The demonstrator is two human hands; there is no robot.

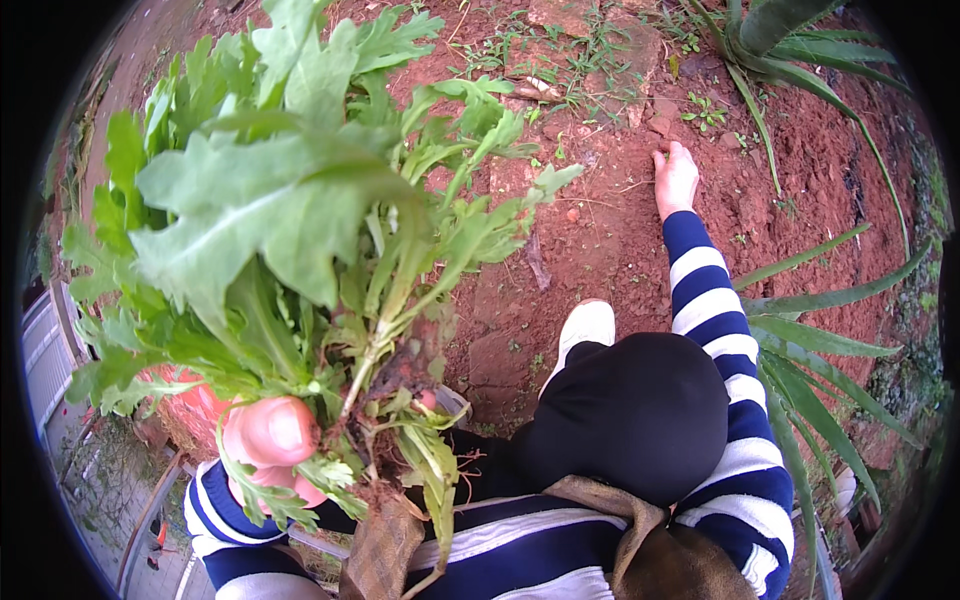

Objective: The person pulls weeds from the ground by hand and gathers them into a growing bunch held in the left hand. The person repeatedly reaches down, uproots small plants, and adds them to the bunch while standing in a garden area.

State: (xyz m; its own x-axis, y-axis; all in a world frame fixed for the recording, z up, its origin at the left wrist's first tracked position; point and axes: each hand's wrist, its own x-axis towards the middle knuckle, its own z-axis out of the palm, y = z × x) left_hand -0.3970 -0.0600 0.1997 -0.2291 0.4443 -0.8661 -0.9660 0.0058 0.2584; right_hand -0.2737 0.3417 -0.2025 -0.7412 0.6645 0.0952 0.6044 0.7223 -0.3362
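My left hand (274, 442), at the lower left, is closed around a large bunch of leafy green plants (247, 217) with lobed leaves. Soil clings to the thin roots (382, 480) beside my fingers, and the leaves rise close to the camera, covering the upper left. My right hand (676, 180) reaches out to the reddish soil (600, 247) at the upper right, its fingers bent down at the ground. Whether those fingertips hold anything cannot be told. Small green weeds (705, 112) grow just beyond and to the right of that hand.
Spiky aloe-like plants (806, 330) stand along the right side, with another (757, 45) at the upper right. Low weeds (592, 67) grow at the top. My white shoe (589, 322) rests on the soil below. A metal railing (49, 352) shows at the left edge.
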